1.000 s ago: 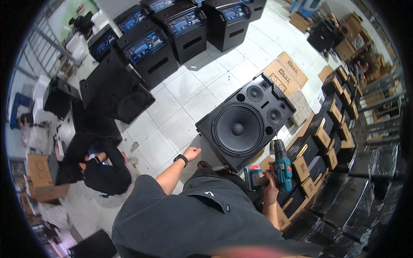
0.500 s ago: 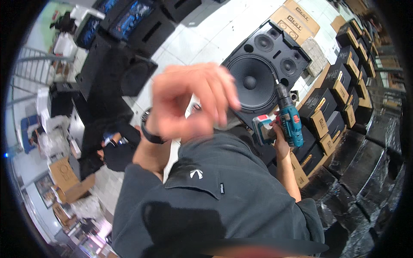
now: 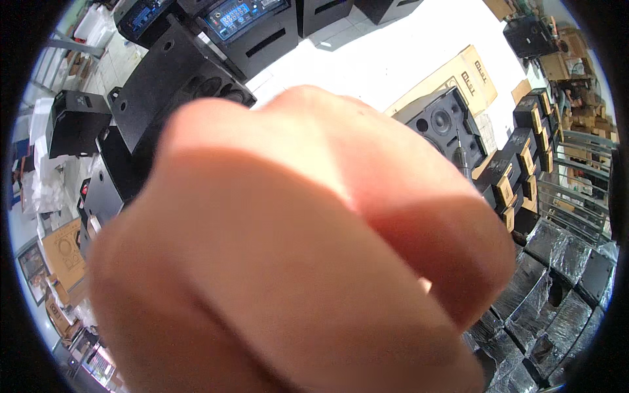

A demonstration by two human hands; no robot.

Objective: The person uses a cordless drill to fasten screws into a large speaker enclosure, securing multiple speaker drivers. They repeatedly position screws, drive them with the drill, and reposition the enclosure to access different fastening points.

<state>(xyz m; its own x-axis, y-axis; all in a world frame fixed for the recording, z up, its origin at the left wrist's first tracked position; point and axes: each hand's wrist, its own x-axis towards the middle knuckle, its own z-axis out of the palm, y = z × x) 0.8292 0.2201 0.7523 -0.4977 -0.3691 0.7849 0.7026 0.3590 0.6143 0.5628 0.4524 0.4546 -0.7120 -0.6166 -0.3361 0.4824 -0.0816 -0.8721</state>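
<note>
My left hand (image 3: 295,203) is very close to the view and fills most of its middle and lower part. Its fingers are curled inward; anything inside them is hidden. Past its right edge shows the dark chuck of a power drill (image 3: 462,159), its thin bit pointing up and away. The drill's body and my right hand are covered by the left hand. Beside the bit lies a black loudspeaker (image 3: 440,121) with its front up, and only its far part with a small driver shows.
Flat brown cardboard (image 3: 464,75) lies behind the loudspeaker. Black boxes with tan labels (image 3: 503,190) line the right, with plastic-wrapped black boxes (image 3: 544,308) nearer. Large black speaker cabinets (image 3: 157,85) stand at the left, and one with a blue-lit panel (image 3: 239,19) is at the back.
My left hand has come up much closer to the view, with its fingers curled. It now hides my right hand and most of the drill. The view has shifted.
</note>
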